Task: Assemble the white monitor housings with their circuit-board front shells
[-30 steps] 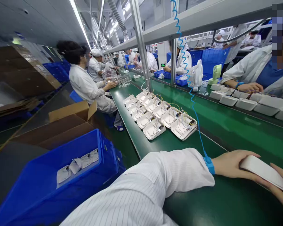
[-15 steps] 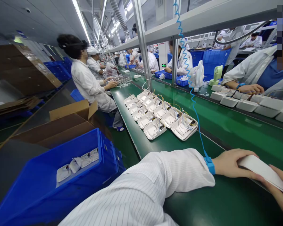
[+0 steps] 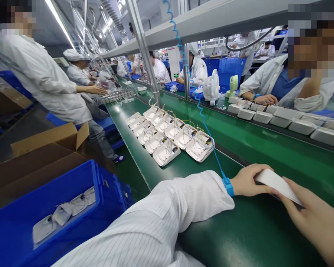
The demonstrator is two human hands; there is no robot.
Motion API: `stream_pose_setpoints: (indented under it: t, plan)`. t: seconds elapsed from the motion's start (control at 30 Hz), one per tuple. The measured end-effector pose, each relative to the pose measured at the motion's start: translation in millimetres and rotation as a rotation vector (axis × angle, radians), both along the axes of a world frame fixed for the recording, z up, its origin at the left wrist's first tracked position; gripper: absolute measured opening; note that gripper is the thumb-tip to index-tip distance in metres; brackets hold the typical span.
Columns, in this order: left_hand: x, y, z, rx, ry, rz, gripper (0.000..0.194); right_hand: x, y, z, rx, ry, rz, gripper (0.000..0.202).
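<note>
A white plastic housing [image 3: 280, 185] is held over the green bench at the right, its smooth outer side facing up. My left hand [image 3: 249, 181], with a blue wrist strap [image 3: 228, 186] on a coiled cord, grips its left end. My right hand [image 3: 311, 211] clasps the other end, thumb and fingers around the edge. What lies inside or under the housing is hidden. Left of my hands, two rows of open white housings [image 3: 167, 152] with wires and small round dark parts rest on the bench.
A blue bin [image 3: 80, 226] at the lower left holds several white housings, beside an open cardboard box [image 3: 44, 148]. Across the green belt [image 3: 245, 139], a co-worker sits behind more housings [image 3: 303, 124]. A metal post [image 3: 144, 55] and a white fan [image 3: 211, 87] stand farther back.
The view has turned right, so the bench and housings appear farther left and more of my right hand shows. Both hands keep hold of the white housing. The standing co-worker appears closer.
</note>
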State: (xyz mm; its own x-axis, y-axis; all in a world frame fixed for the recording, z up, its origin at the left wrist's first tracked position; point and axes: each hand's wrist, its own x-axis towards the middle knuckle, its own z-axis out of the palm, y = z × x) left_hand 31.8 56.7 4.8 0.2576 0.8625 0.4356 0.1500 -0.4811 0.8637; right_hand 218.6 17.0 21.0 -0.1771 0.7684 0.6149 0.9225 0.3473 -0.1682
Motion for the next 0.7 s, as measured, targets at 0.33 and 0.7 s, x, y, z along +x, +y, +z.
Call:
stream_pose_setpoints:
  t: [0.33, 0.7]
  plan:
    - [-0.5, 0.6, -2.9, 0.085, -0.050, -0.021, 0.068, 0.4, -1.3, -1.6, 0.188, -0.066, 0.069, 0.054]
    - [-3.4, -5.0, 4.8, 0.005, -0.015, -0.017, 0.071, 4.4, 6.6, -0.4, -0.068, -0.055, 0.052, 0.059]
